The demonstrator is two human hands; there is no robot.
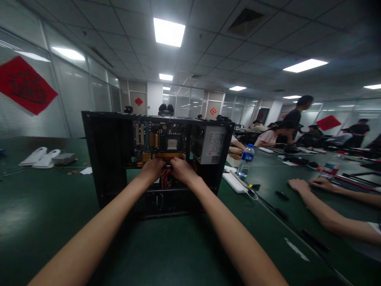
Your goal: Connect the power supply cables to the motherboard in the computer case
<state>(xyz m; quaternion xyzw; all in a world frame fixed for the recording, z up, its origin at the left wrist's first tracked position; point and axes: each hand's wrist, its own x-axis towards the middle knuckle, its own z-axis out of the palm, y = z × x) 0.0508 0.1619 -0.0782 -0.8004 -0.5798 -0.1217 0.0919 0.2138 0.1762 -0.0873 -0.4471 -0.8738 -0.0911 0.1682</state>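
Reaching both bare forearms up from the bottom edge of the frame, over the green table [44, 222], into the open computer case [102, 159] standing at the centre. Resting the left hand [153, 169] and the right hand [182, 170] side by side, almost touching, at the lower edge of the motherboard [154, 137], right above a bundle of red and yellow cables [166, 179]. Curling the fingers of both hands down and away from the camera, hiding the fingertips behind the knuckles; not possible to tell whether gripping anything. Working just left of the grey power supply [210, 145] in the case's upper right corner. Sharing the table, right of the case, with a white power strip [235, 183] and an upright water bottle [245, 160] behind it. Sitting beside another person's hands [299, 185], lying flat on the table at the right edge. Facing, farther off, two white objects [40, 157] at mid left, a red paper [25, 85] on the glass wall at upper left, and several people at the tables at upper right.
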